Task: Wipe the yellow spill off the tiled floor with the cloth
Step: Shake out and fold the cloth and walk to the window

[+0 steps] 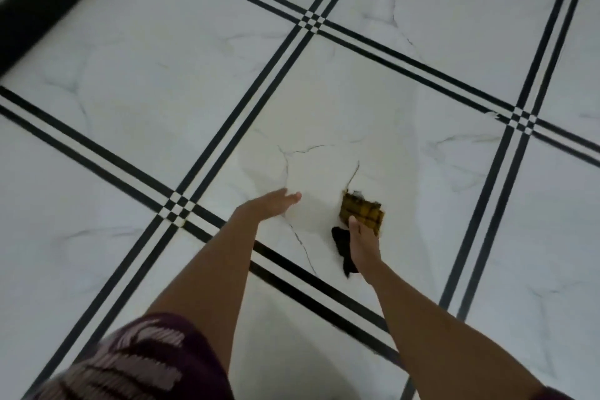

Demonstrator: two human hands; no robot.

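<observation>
White marbled tiled floor (162,75) with black double stripes (259,81), dark skirting (48,0) far left, patterned maroon garment (136,364) near left, left hand (272,204) flat with fingers straight and together over the middle tile, right hand (362,242) gripping the yellow checked cloth (362,209) just right of it, spill too faint to tell.

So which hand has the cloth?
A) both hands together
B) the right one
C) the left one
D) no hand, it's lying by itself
B: the right hand holds the yellow checked cloth down at the tiled floor, while the left hand is stretched out open with nothing in it.
</observation>
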